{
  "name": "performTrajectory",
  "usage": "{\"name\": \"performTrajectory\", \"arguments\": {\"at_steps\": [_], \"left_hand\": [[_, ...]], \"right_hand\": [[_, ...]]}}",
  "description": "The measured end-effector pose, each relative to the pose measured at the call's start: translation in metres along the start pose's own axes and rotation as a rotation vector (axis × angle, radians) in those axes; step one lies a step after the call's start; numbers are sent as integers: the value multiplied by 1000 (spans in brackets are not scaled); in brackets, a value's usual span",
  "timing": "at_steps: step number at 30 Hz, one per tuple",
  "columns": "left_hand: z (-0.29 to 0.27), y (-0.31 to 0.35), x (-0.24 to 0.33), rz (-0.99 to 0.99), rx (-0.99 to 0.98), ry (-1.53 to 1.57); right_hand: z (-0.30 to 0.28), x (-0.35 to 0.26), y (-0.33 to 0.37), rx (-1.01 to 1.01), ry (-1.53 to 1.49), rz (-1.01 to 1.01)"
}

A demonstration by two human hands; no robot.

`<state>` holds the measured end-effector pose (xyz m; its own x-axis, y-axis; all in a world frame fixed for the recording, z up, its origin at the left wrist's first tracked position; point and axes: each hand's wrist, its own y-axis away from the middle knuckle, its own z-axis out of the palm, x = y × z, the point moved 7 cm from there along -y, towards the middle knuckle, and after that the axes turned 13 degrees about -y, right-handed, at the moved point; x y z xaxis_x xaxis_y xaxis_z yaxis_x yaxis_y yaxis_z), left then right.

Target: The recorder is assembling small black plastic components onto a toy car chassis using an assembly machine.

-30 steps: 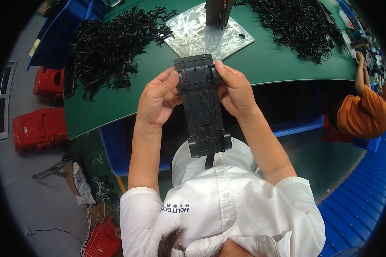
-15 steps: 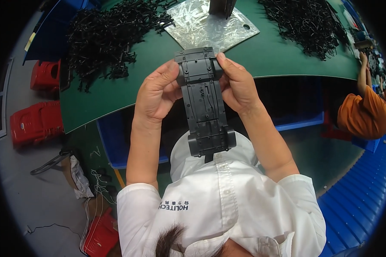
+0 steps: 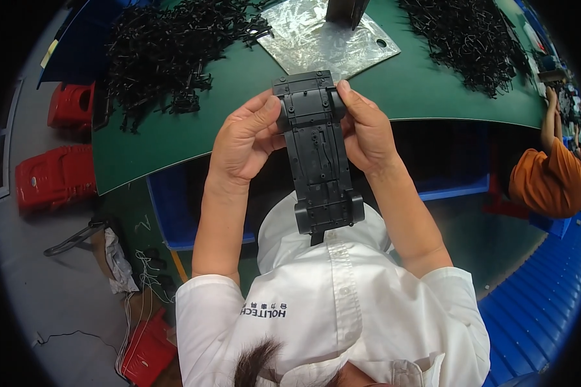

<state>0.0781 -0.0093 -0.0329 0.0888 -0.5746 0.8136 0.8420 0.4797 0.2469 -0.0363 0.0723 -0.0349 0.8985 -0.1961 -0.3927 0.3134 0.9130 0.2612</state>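
Observation:
Between my hands is a long black plastic toy car chassis (image 3: 316,151), its face with screw holes and wheel arches turned up. My left hand (image 3: 246,137) grips its far left corner, thumb on the wheel arch and fingers partly hidden behind. On the opposite side my right hand (image 3: 368,126) pinches the far right edge, thumb along the arch. The near end of the chassis hangs free in front of my white shirt. Beyond it, a scuffed metal plate (image 3: 297,42) lies on the green table (image 3: 232,80), with a dark upright block (image 3: 346,11) standing on it.
Heaps of thin black plastic parts lie on the table's left (image 3: 161,58) and right (image 3: 465,39). Blue bins (image 3: 452,186) sit under the table edge. Red stools (image 3: 55,177) stand at left. At far right is a person in an orange top (image 3: 545,177).
The chassis and both hands sit slightly further right in the picture, and the table things have shifted right too. My grip on the chassis stays the same.

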Motion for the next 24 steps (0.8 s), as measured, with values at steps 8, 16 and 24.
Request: {"name": "performTrajectory", "arguments": {"at_steps": [8,16,24], "left_hand": [[4,2,1,4,3,-18],[3,4,-3,-3,14,-1],[4,4,-1,-7,23,8]], "right_hand": [[3,-3,1,-98,38,39],[7,-6,4,-95,55,30],[3,-7,3,-93,124,19]]}}
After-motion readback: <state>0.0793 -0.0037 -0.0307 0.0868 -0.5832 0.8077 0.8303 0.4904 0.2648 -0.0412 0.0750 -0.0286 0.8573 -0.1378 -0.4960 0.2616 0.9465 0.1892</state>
